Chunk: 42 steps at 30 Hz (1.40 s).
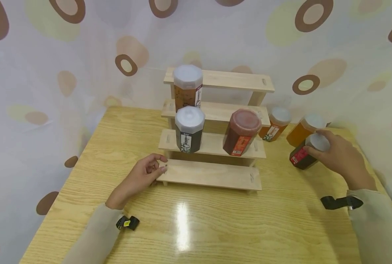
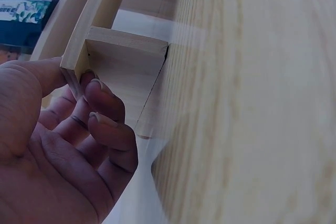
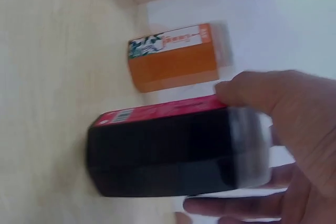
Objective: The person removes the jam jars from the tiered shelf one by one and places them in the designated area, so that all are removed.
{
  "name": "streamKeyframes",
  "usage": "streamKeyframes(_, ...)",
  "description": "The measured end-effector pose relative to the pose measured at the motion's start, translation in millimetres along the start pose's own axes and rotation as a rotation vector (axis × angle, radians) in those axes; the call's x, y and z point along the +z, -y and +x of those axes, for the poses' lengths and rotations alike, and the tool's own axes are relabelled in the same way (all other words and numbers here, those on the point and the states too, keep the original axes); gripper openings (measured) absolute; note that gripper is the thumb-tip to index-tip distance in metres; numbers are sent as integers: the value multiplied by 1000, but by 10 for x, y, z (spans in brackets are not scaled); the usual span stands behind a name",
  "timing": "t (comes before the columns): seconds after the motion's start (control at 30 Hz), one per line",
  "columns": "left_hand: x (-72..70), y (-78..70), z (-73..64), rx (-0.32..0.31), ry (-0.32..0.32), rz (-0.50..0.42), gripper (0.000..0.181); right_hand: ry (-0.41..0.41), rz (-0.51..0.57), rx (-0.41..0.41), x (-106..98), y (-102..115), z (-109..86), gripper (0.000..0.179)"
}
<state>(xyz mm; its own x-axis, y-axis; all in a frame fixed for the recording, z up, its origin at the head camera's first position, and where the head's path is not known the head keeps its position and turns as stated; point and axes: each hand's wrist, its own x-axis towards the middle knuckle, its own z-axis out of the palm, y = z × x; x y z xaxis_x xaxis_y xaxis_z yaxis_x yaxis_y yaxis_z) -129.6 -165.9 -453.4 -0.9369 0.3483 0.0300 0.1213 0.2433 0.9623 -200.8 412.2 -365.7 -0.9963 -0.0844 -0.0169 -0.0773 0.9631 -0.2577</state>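
Pink-labelled jar: right side of the table, to the right of the wooden rack and apart from it; on the near side of two orange jars.
Long axis of jar: close to upright, lid up; in the right wrist view it runs nearly parallel to the orange jar beside it.
Base of jar: contact with the table cannot be confirmed.
Right hand: grips the jar at its lid end, thumb opposed to fingers, spread about as wide as the lid; reaches in from the right and near side.
Left hand: pinches the left end of the lowest shelf, thumb above, a fingertip beneath, other fingers loosely curled; has hold of no jar.
Nearer hand: right, in contact; the left is a full shelf length and a gap away.
Direction, jar to lowest shelf: left and slightly near, as the head view shows it.
Gap at rack's right end: bare table between shelf and jar.
Clearance (judged): a leftward path at second shelf height would meet the red jar first.
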Motion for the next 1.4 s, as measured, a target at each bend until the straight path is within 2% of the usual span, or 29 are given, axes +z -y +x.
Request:
streamKeyframes(0.17,-9,-5,7,-5,-4,2,25,12,-15,-8,-113,110,34,84)
streamKeyframes(0.4,-3,-4,3,6,2,-8,24,-145,26,-62,-394,565,19,71)
streamKeyframes(0.5,2,5,3,6,-1,-6,24,-228,72,-125,-509,800,41,64)
streamKeyframes(0.6,4,5,5,-1,-6,-2,24,-304,121,-229,-591,1021,90,57)
streamKeyframes(0.73,4,1,8,-4,-7,2,24,-357,182,-370,-673,1298,170,51)
streamKeyframes(0.87,5,0,8,0,-6,7,24,-338,206,-441,-764,1592,265,54)
streamKeyframes(1.17,-6,13,7,8,-4,10,23,-233,151,-557,-945,2257,464,59)
streamKeyframes(1.4,-8,14,14,17,-4,15,24,-139,72,-576,-944,2691,524,63)
